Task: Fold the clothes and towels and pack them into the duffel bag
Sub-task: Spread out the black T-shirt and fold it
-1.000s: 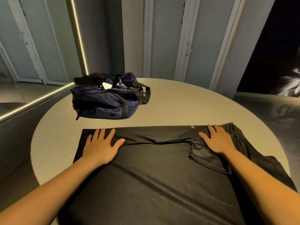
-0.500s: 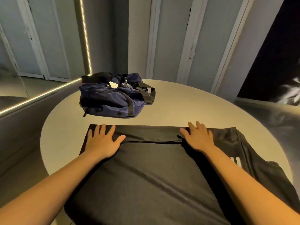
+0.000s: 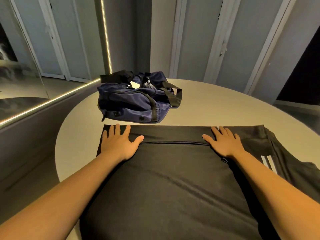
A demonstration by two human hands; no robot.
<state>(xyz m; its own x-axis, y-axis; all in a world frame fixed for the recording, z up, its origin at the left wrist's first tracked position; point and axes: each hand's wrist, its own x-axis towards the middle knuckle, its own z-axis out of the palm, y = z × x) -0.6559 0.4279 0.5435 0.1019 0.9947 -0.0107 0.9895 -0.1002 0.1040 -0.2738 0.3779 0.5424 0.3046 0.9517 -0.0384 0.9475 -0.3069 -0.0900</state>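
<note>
Head view: garment (image 3: 164,174) beneath flat fingers (image 3: 118,130)

only the arms and hands show. left arm (image 3: 60,196) and right arm (image 3: 277,187) are bare from frame edge to wrist, skin uncovered the whole visible length. left hand (image 3: 119,145) and right hand (image 3: 225,144) are bare too, all five digits visible on each. nails look short, light too dim for finer detail.
</note>
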